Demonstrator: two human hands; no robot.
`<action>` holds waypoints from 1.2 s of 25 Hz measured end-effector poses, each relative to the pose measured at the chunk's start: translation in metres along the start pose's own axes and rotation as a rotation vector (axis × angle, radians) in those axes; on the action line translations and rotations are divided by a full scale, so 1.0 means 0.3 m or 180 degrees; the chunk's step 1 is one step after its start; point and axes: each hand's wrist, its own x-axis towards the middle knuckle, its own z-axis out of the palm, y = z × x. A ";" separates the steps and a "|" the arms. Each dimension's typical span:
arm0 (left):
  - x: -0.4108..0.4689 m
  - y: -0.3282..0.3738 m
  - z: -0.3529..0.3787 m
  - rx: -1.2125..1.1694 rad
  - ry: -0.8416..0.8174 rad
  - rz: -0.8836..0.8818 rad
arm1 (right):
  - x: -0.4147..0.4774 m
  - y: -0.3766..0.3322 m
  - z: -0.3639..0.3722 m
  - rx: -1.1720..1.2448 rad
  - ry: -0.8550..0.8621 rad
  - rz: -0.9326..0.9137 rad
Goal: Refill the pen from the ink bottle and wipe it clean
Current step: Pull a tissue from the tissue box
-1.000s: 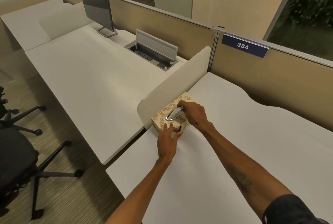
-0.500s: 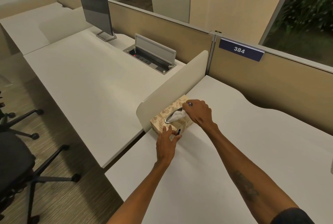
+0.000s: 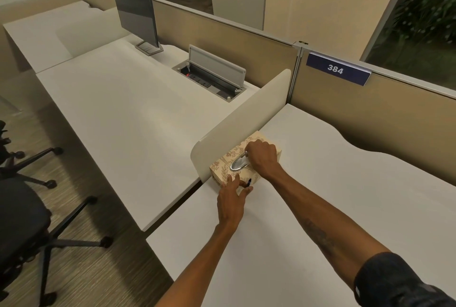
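I saw the pen (image 3: 248, 181) pinched in my left hand (image 3: 232, 200), which pressed the near side of the tissue box (image 3: 223, 169). My right hand (image 3: 262, 157) was closed at the box's opening; its fingertips were hidden. A divider (image 3: 237, 124) stood just beyond both hands.

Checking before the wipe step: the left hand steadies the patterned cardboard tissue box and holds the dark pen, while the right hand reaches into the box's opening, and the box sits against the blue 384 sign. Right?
Not quite. The head view shows the patterned cardboard tissue box against the low cream desk divider, not the blue 384 sign, which is on the far partition. The rest holds: left hand steadying the box with the dark pen, right hand at the opening.
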 end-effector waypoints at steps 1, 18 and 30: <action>-0.002 0.004 0.001 0.0033 -0.0001 0.0011 | -0.004 0.005 -0.007 0.0075 0.0027 -0.0008; -0.006 0.020 -0.004 0.0265 -0.0116 0.0105 | -0.100 0.071 -0.132 0.0545 0.0542 0.0303; -0.001 0.010 0.000 0.0061 -0.0080 0.0175 | -0.164 0.144 -0.300 0.1274 0.1004 0.0804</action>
